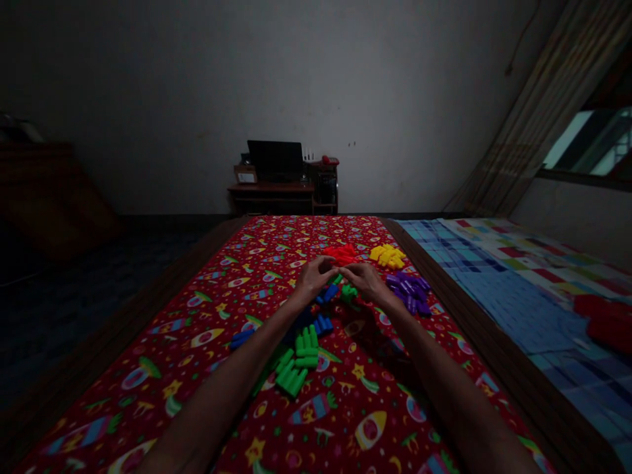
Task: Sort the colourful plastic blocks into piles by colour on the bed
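Observation:
My left hand (313, 276) and my right hand (363, 278) meet at the fingertips over the patterned red cloth (340, 401). Both are closed, and whatever lies between their fingers is too small to make out. Just beyond them is a heap of red pieces (343, 253). Yellow pieces (388, 255) lie to the far right, with purple pieces (409, 291) nearer. Blue pieces (323, 324) and green pieces (307, 345) are spread below my left hand, partly hidden by my left forearm. A small green cluster (348, 293) sits under my right hand.
A bed with checked bedding (494, 289) and a dark red cloth (605, 322) runs along the right. Beyond the far edge stands a desk (271, 189) with a black monitor (275, 160). A wooden cabinet (44, 197) is at the left, a curtain (533, 112) at the right.

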Demonstrator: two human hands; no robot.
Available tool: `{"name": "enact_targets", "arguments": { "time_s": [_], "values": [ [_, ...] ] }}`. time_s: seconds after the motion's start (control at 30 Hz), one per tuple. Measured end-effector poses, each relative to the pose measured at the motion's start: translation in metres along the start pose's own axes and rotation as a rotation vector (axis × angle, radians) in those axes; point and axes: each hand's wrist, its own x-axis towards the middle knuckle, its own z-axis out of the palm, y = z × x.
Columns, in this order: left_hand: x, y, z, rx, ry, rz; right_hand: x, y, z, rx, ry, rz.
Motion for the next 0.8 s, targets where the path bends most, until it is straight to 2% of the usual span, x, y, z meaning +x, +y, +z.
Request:
{"name": "enact_targets", "arguments": {
  "time_s": [0.1, 0.2, 0.3, 0.37, 0.53, 0.67, 0.8],
  "values": [
    [-0.010, 0.000, -0.006, 0.006, 0.008, -0.018, 0.002, -0.008, 0.019, 0.169, -0.052, 0.006],
    [-0.026, 0.000, -0.017, 0.087, -0.037, -0.042, 0.002, -0.006, 0.033, 0.269, -0.027, 0.076],
    [-0.043, 0.003, -0.027, 0.286, -0.103, -0.036, 0.003, -0.002, 0.038, 0.338, 0.021, 0.075],
    [-0.053, 0.005, -0.034, 0.420, -0.088, -0.040, 0.005, 0.001, 0.035, 0.334, 0.053, 0.061],
    [-0.064, 0.004, -0.057, 0.543, -0.150, -0.044, 0.003, 0.012, 0.023, 0.041, 0.157, 0.153],
    [-0.071, -0.006, -0.082, 0.583, -0.097, 0.034, -0.003, 0.018, 0.018, -0.165, 0.094, 0.163],
    [-0.094, -0.018, -0.115, 0.620, -0.101, 0.026, -0.006, 0.015, 0.013, -0.258, 0.095, 0.143]
  ]
}}
